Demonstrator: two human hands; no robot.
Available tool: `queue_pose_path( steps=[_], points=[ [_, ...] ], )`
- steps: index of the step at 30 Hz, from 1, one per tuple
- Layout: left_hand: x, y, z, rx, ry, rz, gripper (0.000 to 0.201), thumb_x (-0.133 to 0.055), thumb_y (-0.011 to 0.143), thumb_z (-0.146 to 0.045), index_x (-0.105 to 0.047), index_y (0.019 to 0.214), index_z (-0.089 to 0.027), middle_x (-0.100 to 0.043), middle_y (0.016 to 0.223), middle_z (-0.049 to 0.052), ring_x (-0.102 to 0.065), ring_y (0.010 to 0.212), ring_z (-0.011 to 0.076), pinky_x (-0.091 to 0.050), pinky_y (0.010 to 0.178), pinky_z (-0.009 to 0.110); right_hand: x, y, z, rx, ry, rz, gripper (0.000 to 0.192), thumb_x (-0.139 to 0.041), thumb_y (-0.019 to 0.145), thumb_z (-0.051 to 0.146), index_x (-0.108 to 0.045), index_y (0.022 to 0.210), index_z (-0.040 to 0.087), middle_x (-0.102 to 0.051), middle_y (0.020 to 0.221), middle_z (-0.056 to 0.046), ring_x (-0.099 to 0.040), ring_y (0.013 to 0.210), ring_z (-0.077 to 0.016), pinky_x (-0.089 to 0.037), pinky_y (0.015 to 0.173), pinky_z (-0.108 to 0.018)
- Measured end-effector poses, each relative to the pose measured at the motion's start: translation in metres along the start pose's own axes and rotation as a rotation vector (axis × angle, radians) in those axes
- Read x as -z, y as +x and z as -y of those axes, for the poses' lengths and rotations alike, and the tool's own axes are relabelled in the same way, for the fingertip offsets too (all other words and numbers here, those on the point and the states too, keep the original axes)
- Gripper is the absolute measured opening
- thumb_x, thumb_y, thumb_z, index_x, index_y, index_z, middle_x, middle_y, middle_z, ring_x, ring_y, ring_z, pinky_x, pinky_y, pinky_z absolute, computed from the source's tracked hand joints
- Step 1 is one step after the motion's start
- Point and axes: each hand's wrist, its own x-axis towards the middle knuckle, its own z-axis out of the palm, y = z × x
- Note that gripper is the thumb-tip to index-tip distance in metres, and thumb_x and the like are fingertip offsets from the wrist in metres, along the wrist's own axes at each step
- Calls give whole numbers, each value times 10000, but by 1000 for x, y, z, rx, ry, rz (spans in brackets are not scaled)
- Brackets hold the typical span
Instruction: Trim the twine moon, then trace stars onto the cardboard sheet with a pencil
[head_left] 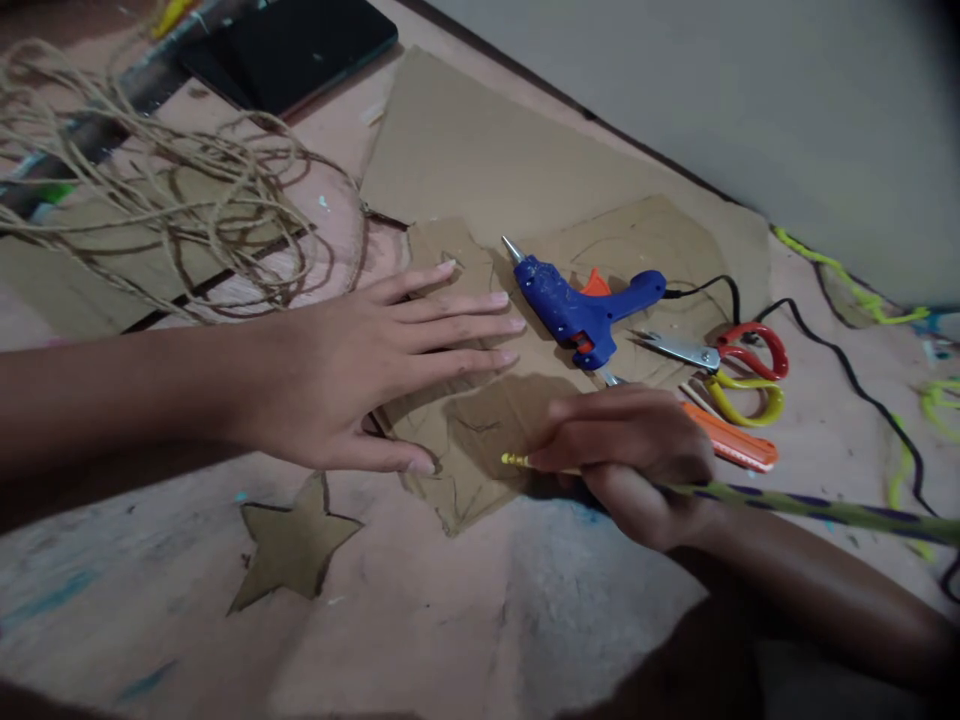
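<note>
My left hand [360, 360] lies flat with its fingers spread, holding nothing and touching a brown cardboard piece [480, 420]. Dark drawn lines show on that piece. Over its right part, my right hand [630, 455] is closed around a slim pencil [810, 507] with a green and purple patterned shaft. Its yellow tip points left, close above the cardboard; contact cannot be made out. A cut-out cardboard star [296, 545] rests below my left wrist. Beyond my right hand lies a blue glue gun [559, 305] with an orange trigger, its nozzle pointing up and left.
Scissors [679, 350] with red and yellow handles lie beside an orange cutter knife [735, 440]. A black cord [840, 350] runs right from the glue gun. Loose twine [217, 210] and a dark flat device [300, 50] are at upper left. A larger cardboard sheet [480, 140] lies behind.
</note>
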Motion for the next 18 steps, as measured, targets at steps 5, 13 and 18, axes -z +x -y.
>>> queue_pose_path(
  steps=[5,13,18],
  points=[
    [-2,0,0,-10,2,-40,1007,-605,1317,-745,-256,2109,-231,-262,2214,97,-171,2106,342,86,1732,562,2,1,-2,-17,-73,-46,339,-551,1163,56,-771,993,251,-817,855,-14,-753,672,-162,-583,625,-301],
    [-4,-1,-1,-2,48,-27,990,-562,1321,-753,-256,2101,-225,-261,2214,113,-169,2108,339,90,1732,566,0,3,-7,17,-62,-116,334,-551,1167,55,-710,973,275,-777,819,15,-733,667,-154,-551,612,-309],
    [-9,0,-4,24,67,-46,977,-488,1330,-772,-207,2114,-260,-296,2201,134,-196,2102,367,32,1732,654,-1,3,-7,45,-36,-22,306,-585,1172,70,-704,979,275,-793,826,30,-757,654,-140,-587,606,-286]
  ],
)
